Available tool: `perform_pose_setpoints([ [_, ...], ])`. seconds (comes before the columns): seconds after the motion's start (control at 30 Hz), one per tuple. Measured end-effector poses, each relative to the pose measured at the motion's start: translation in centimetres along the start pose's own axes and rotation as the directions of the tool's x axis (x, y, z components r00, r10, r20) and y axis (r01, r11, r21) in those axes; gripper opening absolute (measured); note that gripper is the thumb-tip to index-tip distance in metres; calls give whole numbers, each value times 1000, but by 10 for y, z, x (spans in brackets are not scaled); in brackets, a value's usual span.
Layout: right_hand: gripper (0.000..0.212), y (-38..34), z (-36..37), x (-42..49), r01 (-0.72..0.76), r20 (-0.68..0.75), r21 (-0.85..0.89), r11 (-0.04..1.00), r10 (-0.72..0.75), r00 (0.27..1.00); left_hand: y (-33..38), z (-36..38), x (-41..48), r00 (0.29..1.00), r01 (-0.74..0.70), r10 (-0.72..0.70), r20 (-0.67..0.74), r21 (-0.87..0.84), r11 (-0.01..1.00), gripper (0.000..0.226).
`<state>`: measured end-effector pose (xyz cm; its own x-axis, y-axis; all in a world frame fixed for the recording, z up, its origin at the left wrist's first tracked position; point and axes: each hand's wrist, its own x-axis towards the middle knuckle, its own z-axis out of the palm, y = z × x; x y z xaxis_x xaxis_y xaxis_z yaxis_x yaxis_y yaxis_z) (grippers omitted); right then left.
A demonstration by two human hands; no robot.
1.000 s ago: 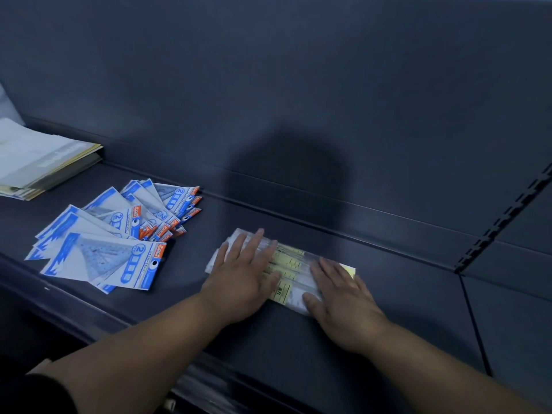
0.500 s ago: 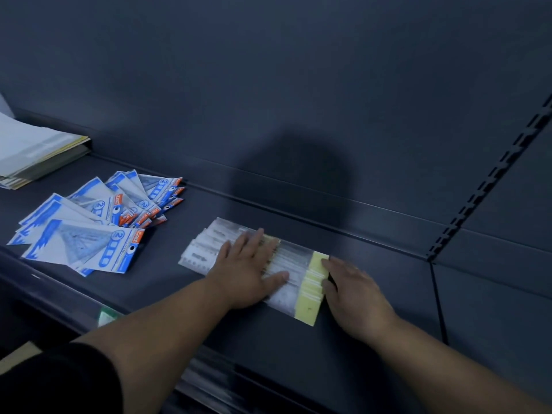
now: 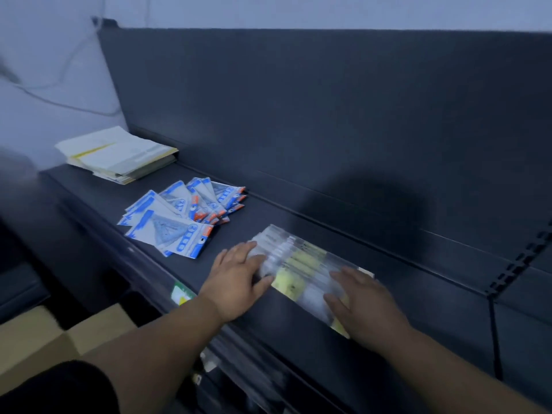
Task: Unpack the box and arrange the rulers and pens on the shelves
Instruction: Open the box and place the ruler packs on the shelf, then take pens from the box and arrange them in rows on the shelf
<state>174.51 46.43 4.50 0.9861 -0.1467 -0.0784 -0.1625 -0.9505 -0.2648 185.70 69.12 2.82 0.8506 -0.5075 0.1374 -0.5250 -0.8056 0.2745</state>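
Left end: paper stack [image 3: 119,153] sits against the back panel [image 3: 298,115], so you can't get in there.
Left-centre: fan of blue packs [image 3: 179,216] covers most of the shelf [image 3: 433,312] depth.
Gap: bare strip between blue packs and ruler packs [image 3: 301,264]; your left hand [image 3: 236,279] fills its near end.
Centre: ruler packs lie under both your flat hands, right hand [image 3: 364,306] on the right end.
Right: bare shelf from your right hand to the slotted upright [image 3: 519,261], your widest opening.
Rear: back panel closes it off.
Below front: cardboard box [image 3: 44,339], lower left.
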Motion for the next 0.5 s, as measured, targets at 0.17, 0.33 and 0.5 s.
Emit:
perform_pose_setpoints([
  [0.17,57,-56,4,45,109,-15,20,994,-109,994,-86,-35,-9,971,199,-194,-142,20,980,76],
  [0.33,55,-135,13,102,221,-11,3,975,-221,975,-161,-63,6,924,346,-343,-171,-15,938,60],
  [0.5,61,-206,23,165,307,-3,-5,952,-307,952,-236,-72,29,888,445,-451,-93,-76,892,72],
])
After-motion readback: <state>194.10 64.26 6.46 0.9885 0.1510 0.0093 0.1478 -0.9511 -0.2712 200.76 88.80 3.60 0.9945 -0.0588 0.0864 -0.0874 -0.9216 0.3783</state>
